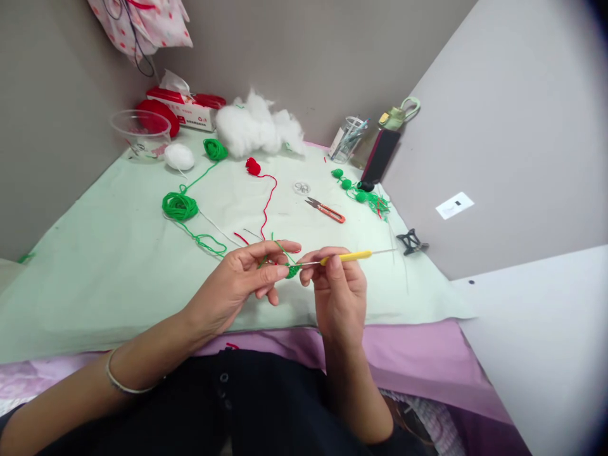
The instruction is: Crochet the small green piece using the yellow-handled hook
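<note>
My left hand (247, 269) pinches a small green crochet piece (292, 271) between thumb and fingers, and green yarn runs up over its fingers. In my right hand (339, 285) is a crochet hook (354, 256) with a yellow handle. Its metal tip reaches left to the green piece; whether it passes through a loop is too small to tell. From beyond the left hand a red yarn strand (266, 212) leads up to a small red crocheted piece (253, 166). A loose skein of green yarn (179, 206) lies to the left.
Orange thread snips (325, 209) and a small round dish (301, 188) lie beyond my hands. White stuffing (259, 126), a tissue box (185, 111) and a plastic tub (141, 136) stand at the back. Green crocheted balls (346, 184), a bottle (393, 119) and a black stand (411, 242) are right.
</note>
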A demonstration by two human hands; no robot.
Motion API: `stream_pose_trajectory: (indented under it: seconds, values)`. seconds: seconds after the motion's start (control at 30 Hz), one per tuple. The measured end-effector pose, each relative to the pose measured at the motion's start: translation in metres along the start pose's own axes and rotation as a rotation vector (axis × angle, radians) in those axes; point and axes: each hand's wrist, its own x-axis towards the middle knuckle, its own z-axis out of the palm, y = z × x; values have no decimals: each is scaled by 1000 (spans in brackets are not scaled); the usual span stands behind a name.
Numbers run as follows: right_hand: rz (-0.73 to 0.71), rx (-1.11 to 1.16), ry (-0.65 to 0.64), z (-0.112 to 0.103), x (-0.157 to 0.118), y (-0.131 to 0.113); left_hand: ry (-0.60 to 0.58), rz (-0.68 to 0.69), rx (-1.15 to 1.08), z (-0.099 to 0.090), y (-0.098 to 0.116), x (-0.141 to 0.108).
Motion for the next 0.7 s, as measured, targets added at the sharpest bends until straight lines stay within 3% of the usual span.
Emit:
stream_pose_trajectory:
  seconds: [0.2, 0.37, 0.5, 0.6, 0.63, 0.7]
  values:
    - [-107, -210, -29, -1, -7, -6, 25, 32, 87, -2, 3, -3]
    - [-419, -602, -102, -1, -15, -8, 90, 148, 250, 1, 2, -8]
    - [-707, -838, -130, 0, -17, 8, 188, 220, 230, 9, -1, -10]
    - [-881, -993, -42, 0, -18, 20, 136, 68, -4, 10, -3, -8]
    - [-887, -975, -27, 0, -18, 22, 99, -13, -88, 9, -2, -6]
    - [-757, -821, -20, 0, -17, 19, 45, -129, -210, 6, 0, -3]
